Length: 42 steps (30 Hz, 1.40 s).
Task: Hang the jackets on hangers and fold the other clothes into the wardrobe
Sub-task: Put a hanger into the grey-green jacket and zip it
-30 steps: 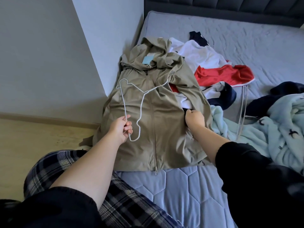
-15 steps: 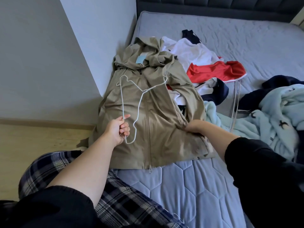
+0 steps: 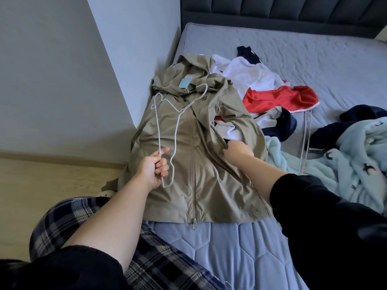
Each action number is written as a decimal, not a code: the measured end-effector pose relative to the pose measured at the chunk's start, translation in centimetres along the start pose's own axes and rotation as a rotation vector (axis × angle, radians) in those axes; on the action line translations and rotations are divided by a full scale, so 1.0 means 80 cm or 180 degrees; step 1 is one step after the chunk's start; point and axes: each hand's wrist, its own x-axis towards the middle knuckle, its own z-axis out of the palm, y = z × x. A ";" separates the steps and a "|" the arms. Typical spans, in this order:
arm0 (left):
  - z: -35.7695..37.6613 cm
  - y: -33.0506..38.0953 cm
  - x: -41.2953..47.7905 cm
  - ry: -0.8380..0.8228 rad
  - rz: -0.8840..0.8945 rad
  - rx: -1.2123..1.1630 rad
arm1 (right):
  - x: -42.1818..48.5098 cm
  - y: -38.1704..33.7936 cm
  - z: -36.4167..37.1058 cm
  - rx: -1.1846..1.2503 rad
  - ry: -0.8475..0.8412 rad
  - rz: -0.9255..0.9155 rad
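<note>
Jacket (image 3: pixel 194 160) lies flat on bed (image 3: pixel 230 248), zipped. Left hand (image 3: pixel 154 170) grips hanger (image 3: pixel 167 126) over its front. Right hand (image 3: pixel 238 151) pinches the sleeve edge. Risk: zip closed, so hanger may snag at the collar; 1 sleeve could drag clothes (image 3: pixel 272 97) along.

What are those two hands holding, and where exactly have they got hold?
The left hand grips the white wire hanger by its bottom bar. The right hand pinches the khaki jacket at its right sleeve edge.

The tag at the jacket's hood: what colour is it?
Light blue tag, on the khaki jacket, seen in the head view.
</note>
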 end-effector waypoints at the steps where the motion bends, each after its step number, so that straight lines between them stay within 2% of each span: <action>1: 0.000 0.000 0.001 0.0019 0.0008 0.0019 | 0.004 0.007 -0.001 0.0291 0.0177 0.0072; 3: 0.000 0.001 0.003 0.0069 0.0037 0.0046 | 0.007 0.025 -0.012 0.0863 0.0488 0.0498; 5: -0.001 0.002 0.006 0.0155 0.0066 0.0071 | 0.011 0.050 -0.019 0.0744 0.0383 0.0805; 7: -0.001 0.003 0.009 0.0226 0.0105 0.0150 | 0.010 0.066 -0.021 -0.0103 -0.0002 0.0722; 9: 0.004 0.006 0.011 0.0213 0.0181 0.0291 | 0.015 0.061 -0.023 -0.0641 0.0307 0.0395; 10: 0.008 0.008 0.011 0.0170 0.0216 0.0366 | 0.020 0.052 -0.024 -0.0535 0.0558 0.0211; 12: 0.018 0.012 0.013 0.0058 0.0263 0.0521 | 0.024 0.020 -0.028 0.0573 0.0741 -0.0017; 13: 0.023 0.013 0.013 0.0012 0.0282 0.0592 | 0.025 -0.001 -0.029 0.1402 0.0571 -0.0087; 15: 0.034 0.017 0.016 -0.0025 0.0295 0.0695 | 0.022 -0.045 -0.033 0.3133 -0.0235 -0.0070; 17: 0.044 0.022 0.018 -0.0078 0.0283 0.0790 | 0.022 -0.081 -0.042 0.4379 -0.0926 -0.0026; 19: 0.048 0.027 0.024 -0.0196 0.0344 0.0971 | 0.030 -0.105 -0.054 0.4825 -0.1100 0.0065; 22: 0.056 0.040 0.038 -0.0431 0.0525 0.1553 | 0.040 -0.131 -0.071 0.4867 -0.1157 0.0198; 25: 0.075 0.054 0.055 -0.0253 0.0361 0.2350 | 0.053 -0.148 -0.097 0.4979 -0.0925 0.0204; 27: 0.077 0.062 0.070 -0.0058 0.0716 0.2950 | 0.064 -0.155 -0.121 0.4861 -0.0432 0.0135; 30: 0.055 0.072 0.095 0.0242 0.1462 0.4397 | 0.090 -0.157 -0.155 0.4323 0.0262 -0.0040; 34: 0.044 0.087 0.135 0.0475 0.1144 0.5414 | 0.142 -0.160 -0.170 0.2307 0.1245 -0.0201; 37: 0.044 0.090 0.165 0.0403 0.0938 0.5525 | 0.177 -0.162 -0.150 0.1279 0.1556 -0.0289; 42: 0.038 0.082 0.198 0.0111 0.0571 0.4834 | 0.236 -0.160 -0.113 0.0595 0.1258 -0.0175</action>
